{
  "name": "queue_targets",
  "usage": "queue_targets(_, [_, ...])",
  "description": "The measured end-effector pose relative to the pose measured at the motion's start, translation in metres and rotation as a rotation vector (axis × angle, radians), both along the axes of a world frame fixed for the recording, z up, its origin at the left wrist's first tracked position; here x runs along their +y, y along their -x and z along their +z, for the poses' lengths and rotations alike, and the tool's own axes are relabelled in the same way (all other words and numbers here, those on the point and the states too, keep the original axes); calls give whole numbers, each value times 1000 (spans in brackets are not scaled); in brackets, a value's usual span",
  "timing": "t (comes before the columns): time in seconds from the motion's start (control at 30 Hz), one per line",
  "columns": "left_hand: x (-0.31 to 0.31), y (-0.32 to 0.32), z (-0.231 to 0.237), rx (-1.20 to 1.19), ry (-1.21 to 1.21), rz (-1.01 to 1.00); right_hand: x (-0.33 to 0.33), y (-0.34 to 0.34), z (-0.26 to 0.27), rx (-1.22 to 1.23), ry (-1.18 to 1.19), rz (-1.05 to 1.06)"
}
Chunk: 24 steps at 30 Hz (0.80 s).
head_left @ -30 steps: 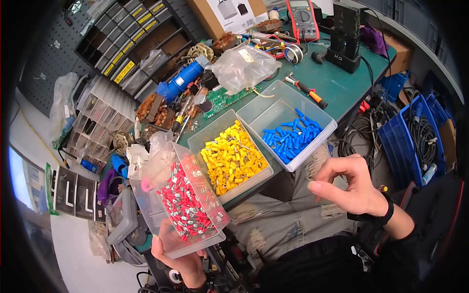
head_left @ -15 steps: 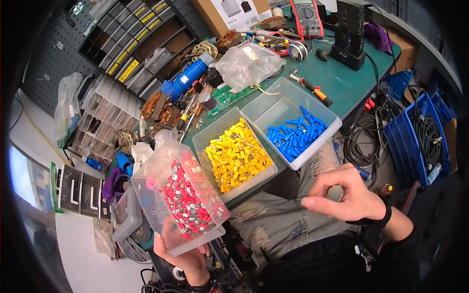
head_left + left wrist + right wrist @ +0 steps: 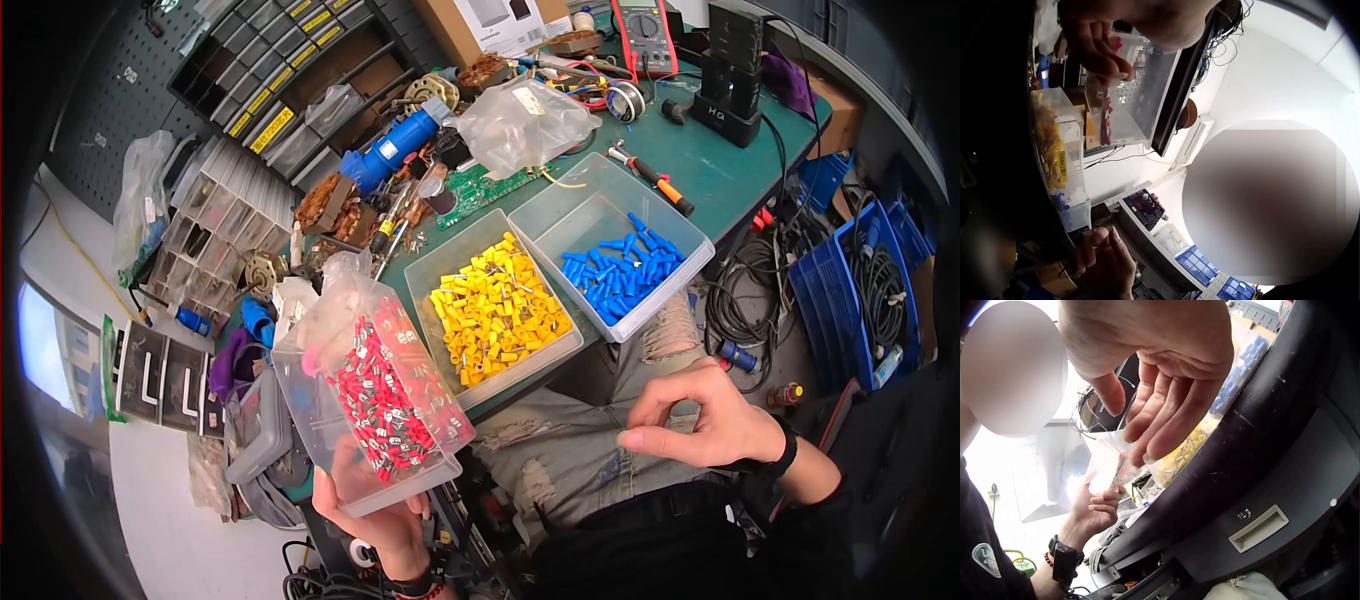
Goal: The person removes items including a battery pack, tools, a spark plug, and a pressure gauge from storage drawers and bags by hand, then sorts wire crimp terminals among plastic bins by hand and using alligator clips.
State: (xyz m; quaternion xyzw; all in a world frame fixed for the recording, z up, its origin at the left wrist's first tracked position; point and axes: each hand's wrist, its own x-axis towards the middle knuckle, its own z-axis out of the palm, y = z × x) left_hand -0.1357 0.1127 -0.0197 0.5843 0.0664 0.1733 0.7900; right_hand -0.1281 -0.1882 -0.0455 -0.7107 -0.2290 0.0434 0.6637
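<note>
A clear plastic box [image 3: 310, 405] of red-sleeved crimp terminals [image 3: 385, 410] is tilted at the bench's near left edge. My left hand [image 3: 385, 530] grips its near end, thumb on the outside and fingers underneath. The terminals lie heaped toward the box's right side, partly seen through its wall. Above my lap hovers my right hand [image 3: 715, 415], fingers loosely bent toward the thumb, holding nothing; the right wrist view shows its fingers [image 3: 1172, 419] apart from the thumb. Nearest it are a box [image 3: 625, 335] of blue crimp terminals [image 3: 630, 265] and a box [image 3: 500, 385] of yellow ones [image 3: 495, 310].
Behind the boxes lie a plastic bag [image 3: 525, 125], a blue industrial plug [image 3: 395, 150], a green circuit board [image 3: 490, 187] and an orange-handled tool [image 3: 660, 185]. A multimeter [image 3: 645, 35] and black charger stand [image 3: 730, 95] stand farther back. Right of the bench is a blue crate [image 3: 835, 285] of cables.
The head view has shifted, so the bench and boxes appear slightly farther right and higher. My left hand keeps its grip on the red terminals' box; my right hand keeps nearly the same pose.
</note>
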Motion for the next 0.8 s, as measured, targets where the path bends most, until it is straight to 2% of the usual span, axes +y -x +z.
queue_targets(0.37, [4, 1, -2, 25, 7, -13, 8, 0, 5, -44, 19, -32])
queue_targets(0.47, [3, 2, 3, 26, 46, -24, 12, -1, 8, -163, 47, -93])
queue_targets(0.57, [3, 2, 5, 37, 89, -47, 18, -1, 16, -420, 205, -212])
queue_targets(0.8, [6, 2, 0, 4, 86, -50, 25, -7, 21, -687, 282, -476])
